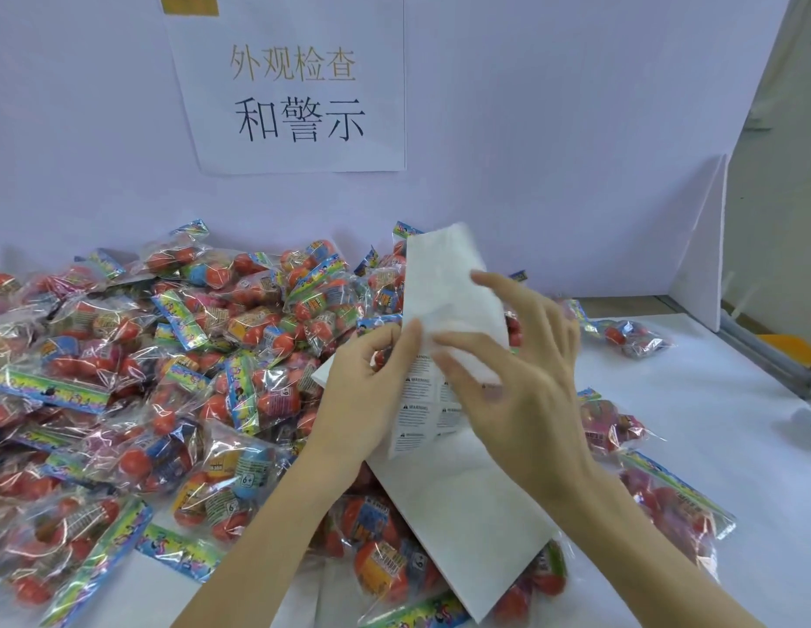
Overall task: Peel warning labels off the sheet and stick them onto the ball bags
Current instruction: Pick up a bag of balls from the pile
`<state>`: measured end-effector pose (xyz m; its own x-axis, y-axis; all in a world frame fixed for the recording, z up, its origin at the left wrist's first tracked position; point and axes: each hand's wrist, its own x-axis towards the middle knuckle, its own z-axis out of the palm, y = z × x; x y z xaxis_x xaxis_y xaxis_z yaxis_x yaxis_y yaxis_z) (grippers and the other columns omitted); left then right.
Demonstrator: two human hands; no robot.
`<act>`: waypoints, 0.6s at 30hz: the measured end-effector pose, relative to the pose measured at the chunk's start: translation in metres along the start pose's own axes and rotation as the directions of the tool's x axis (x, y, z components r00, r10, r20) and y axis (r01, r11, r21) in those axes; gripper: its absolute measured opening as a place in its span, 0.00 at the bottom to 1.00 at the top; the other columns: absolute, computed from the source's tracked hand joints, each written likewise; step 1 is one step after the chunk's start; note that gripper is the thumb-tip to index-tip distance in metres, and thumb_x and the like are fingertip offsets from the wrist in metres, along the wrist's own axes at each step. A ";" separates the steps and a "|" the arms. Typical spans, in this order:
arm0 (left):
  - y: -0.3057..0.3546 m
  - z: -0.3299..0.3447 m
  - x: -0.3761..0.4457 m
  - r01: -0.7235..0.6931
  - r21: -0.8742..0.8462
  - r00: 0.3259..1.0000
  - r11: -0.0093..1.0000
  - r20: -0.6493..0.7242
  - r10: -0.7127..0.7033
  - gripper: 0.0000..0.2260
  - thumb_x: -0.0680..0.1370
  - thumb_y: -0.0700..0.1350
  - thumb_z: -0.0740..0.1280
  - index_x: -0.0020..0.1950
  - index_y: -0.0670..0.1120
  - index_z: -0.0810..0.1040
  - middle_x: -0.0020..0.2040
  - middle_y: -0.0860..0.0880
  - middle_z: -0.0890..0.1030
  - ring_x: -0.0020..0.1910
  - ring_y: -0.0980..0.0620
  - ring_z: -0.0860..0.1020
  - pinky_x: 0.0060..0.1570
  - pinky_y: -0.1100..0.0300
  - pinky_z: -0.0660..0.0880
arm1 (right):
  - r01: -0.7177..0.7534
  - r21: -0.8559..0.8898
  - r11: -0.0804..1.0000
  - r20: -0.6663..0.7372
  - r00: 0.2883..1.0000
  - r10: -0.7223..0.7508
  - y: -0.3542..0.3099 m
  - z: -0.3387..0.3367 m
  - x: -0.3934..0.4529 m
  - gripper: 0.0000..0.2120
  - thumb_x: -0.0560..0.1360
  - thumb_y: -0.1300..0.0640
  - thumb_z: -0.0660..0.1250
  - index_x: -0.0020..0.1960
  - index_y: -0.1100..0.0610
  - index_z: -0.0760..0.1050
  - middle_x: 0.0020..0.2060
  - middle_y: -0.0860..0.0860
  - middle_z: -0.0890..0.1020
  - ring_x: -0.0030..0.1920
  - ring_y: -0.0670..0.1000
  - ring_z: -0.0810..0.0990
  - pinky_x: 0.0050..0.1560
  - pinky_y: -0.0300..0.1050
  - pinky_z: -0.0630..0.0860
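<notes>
A long white label sheet is held up over the table, its lower part showing small printed warning labels. My left hand grips the sheet's left edge, thumb on its front. My right hand lies over the sheet's right side, its thumb pressed on the label area and its fingers spread behind; whether it pinches a label I cannot tell. A big heap of clear ball bags with red balls fills the table's left and centre. A few more ball bags lie to the right.
A white partition with a paper sign in black characters stands behind the heap. A white foam side panel closes the right end. A single bag lies on the white table top at the far right, near a metal frame rail.
</notes>
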<state>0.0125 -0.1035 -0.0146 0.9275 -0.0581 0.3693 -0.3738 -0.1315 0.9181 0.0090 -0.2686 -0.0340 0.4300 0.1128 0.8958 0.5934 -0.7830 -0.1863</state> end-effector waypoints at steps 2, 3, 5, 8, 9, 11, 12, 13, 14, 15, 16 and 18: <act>0.002 -0.001 -0.001 -0.016 0.003 0.999 1.000 -0.038 0.016 0.19 0.85 0.54 0.64 0.44 0.42 0.83 0.40 0.43 0.83 0.40 0.48 0.81 0.68 0.35 0.72 | 0.032 -0.006 0.999 0.077 0.997 -0.032 -0.006 0.002 -0.001 0.13 0.80 0.47 0.72 0.60 0.52 0.85 0.69 0.51 0.78 0.68 0.53 0.75 0.69 0.54 0.66; 0.003 -0.001 -0.001 -0.017 0.006 0.999 1.000 -0.046 0.017 0.18 0.85 0.54 0.63 0.45 0.45 0.85 0.41 0.45 0.84 0.42 0.48 0.83 0.73 0.33 0.68 | 0.022 -0.001 1.000 0.101 0.995 -0.021 -0.008 0.002 -0.002 0.14 0.80 0.46 0.72 0.61 0.53 0.84 0.67 0.50 0.79 0.67 0.52 0.76 0.69 0.54 0.66; 0.004 -0.002 0.000 -0.024 0.011 0.999 1.000 -0.038 0.025 0.19 0.84 0.56 0.62 0.48 0.44 0.85 0.43 0.39 0.83 0.45 0.42 0.83 0.75 0.33 0.65 | -0.032 0.050 0.998 0.122 0.992 0.025 -0.009 0.004 -0.003 0.15 0.79 0.48 0.73 0.62 0.55 0.83 0.62 0.48 0.81 0.64 0.52 0.79 0.68 0.51 0.68; -0.001 -0.001 0.001 -0.042 0.045 0.999 0.998 -0.011 0.043 0.24 0.82 0.58 0.62 0.47 0.38 0.83 0.44 0.37 0.79 0.49 0.43 0.78 0.72 0.40 0.69 | -0.136 0.160 0.978 0.151 0.982 0.112 -0.006 0.005 -0.004 0.13 0.78 0.52 0.75 0.59 0.57 0.82 0.56 0.49 0.81 0.60 0.53 0.80 0.64 0.53 0.72; -0.002 -0.001 0.002 -0.041 0.053 0.999 0.998 0.005 0.041 0.23 0.82 0.58 0.62 0.47 0.39 0.83 0.44 0.40 0.80 0.50 0.47 0.77 0.70 0.44 0.71 | -0.163 0.186 0.969 0.158 0.978 0.134 -0.004 0.006 -0.003 0.12 0.77 0.54 0.76 0.58 0.57 0.81 0.55 0.49 0.81 0.59 0.53 0.79 0.62 0.55 0.73; -0.004 -0.001 0.002 -0.038 0.086 0.998 0.996 0.048 0.034 0.16 0.83 0.54 0.65 0.45 0.45 0.85 0.40 0.52 0.81 0.52 0.52 0.76 0.65 0.54 0.71 | -0.198 0.229 0.953 0.163 0.973 0.163 -0.003 0.005 -0.003 0.10 0.77 0.57 0.76 0.56 0.58 0.81 0.53 0.49 0.80 0.57 0.53 0.79 0.59 0.55 0.75; -0.005 -0.001 0.002 -0.034 0.104 0.997 0.994 0.071 0.027 0.13 0.84 0.52 0.66 0.45 0.48 0.84 0.40 0.56 0.81 0.53 0.50 0.76 0.65 0.58 0.69 | -0.203 0.243 0.948 0.161 0.973 0.167 -0.002 0.005 -0.003 0.09 0.77 0.58 0.76 0.55 0.58 0.81 0.53 0.49 0.80 0.56 0.53 0.79 0.58 0.55 0.76; -0.005 -0.001 0.002 -0.028 0.108 0.996 0.994 0.084 0.019 0.11 0.84 0.51 0.67 0.45 0.49 0.84 0.40 0.56 0.81 0.54 0.46 0.77 0.64 0.61 0.68 | -0.205 0.253 0.945 0.158 0.973 0.169 -0.001 0.005 -0.003 0.09 0.77 0.58 0.76 0.54 0.59 0.81 0.52 0.49 0.80 0.56 0.54 0.80 0.57 0.55 0.76; -0.006 -0.001 0.003 -0.026 0.108 0.996 0.994 0.085 0.017 0.11 0.84 0.50 0.68 0.44 0.49 0.84 0.40 0.55 0.82 0.54 0.43 0.78 0.65 0.62 0.68 | -0.205 0.260 0.944 0.154 0.974 0.169 0.000 0.004 -0.002 0.08 0.77 0.59 0.76 0.54 0.59 0.81 0.52 0.50 0.80 0.55 0.54 0.80 0.57 0.55 0.77; -0.007 -0.001 0.003 -0.042 0.124 0.997 0.991 0.077 0.033 0.12 0.84 0.49 0.68 0.44 0.47 0.84 0.40 0.53 0.82 0.53 0.43 0.78 0.68 0.63 0.66 | -0.200 0.261 0.944 0.149 0.975 0.165 0.001 0.004 -0.002 0.07 0.77 0.60 0.76 0.53 0.59 0.81 0.52 0.50 0.80 0.55 0.54 0.80 0.56 0.56 0.77; -0.007 -0.001 0.002 -0.073 0.160 0.996 0.984 0.061 0.064 0.12 0.84 0.49 0.68 0.43 0.45 0.83 0.40 0.50 0.82 0.52 0.46 0.78 0.70 0.65 0.62 | -0.187 0.256 0.948 0.142 0.978 0.154 0.001 0.004 -0.002 0.07 0.77 0.60 0.76 0.53 0.59 0.81 0.51 0.50 0.80 0.54 0.55 0.80 0.55 0.57 0.77; -0.007 -0.001 0.001 -0.130 0.256 0.991 0.958 0.011 0.132 0.13 0.83 0.50 0.69 0.42 0.45 0.83 0.39 0.49 0.81 0.51 0.53 0.75 0.70 0.64 0.62 | -0.157 0.236 0.959 0.132 0.983 0.129 0.000 0.003 -0.002 0.06 0.77 0.62 0.76 0.52 0.60 0.81 0.49 0.52 0.81 0.52 0.57 0.81 0.53 0.57 0.77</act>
<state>0.0158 -0.1018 -0.0203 0.8701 -0.0859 0.4853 -0.4800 -0.3713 0.7948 0.0106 -0.2673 -0.0371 0.5887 0.0909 0.8032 0.6621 -0.6242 -0.4146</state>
